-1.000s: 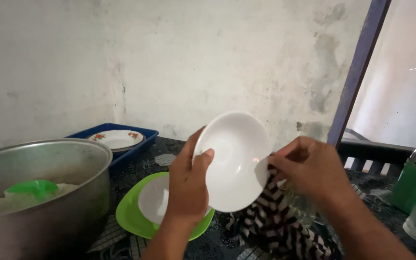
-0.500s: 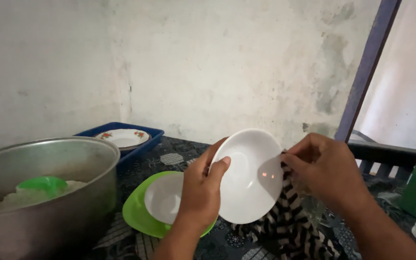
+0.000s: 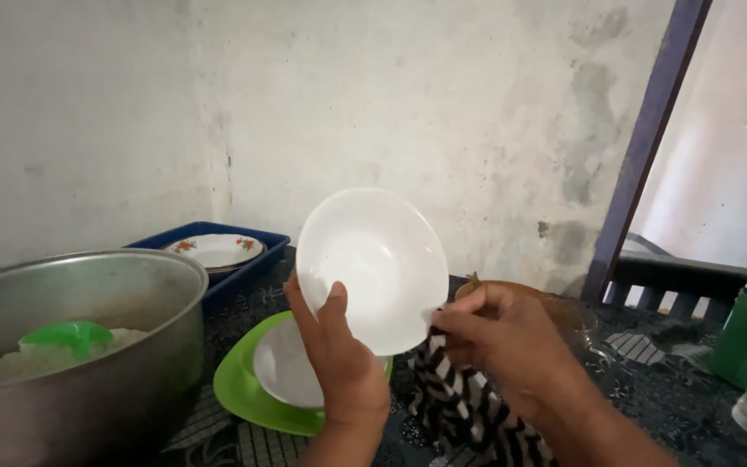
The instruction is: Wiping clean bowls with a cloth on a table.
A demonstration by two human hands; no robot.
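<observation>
The big metal pot point(image 3: 79, 346) is at your far left, and I use it as the landmark for the other things. Inside it you have white rice and a green scoop point(image 3: 67, 335) that lies on the rice. Behind the pot, against the wall, stands a blue tray point(image 3: 244, 259) with a flowered plate point(image 3: 215, 250) in it. Just to the right of the pot lies a green plate point(image 3: 248, 393) on the dark patterned tablecloth point(image 3: 659, 389), and a white dish point(image 3: 283, 367) rests in this green plate.

Further right of the pot, and higher than its rim, you hold up a white bowl point(image 3: 371, 270), tilted so its hollow faces you. Your left hand point(image 3: 339, 363) is closed on the lower edge of the bowl, with the thumb pressed inside it and the fingers behind. Your right hand point(image 3: 499, 342) is closed on a black-and-white striped cloth point(image 3: 460, 406), which it holds against the bowl's lower right edge; the cloth hangs down below the hand.

Far to the right of the pot, at the edge of the view, stands a green container point(image 3: 745, 337).
</observation>
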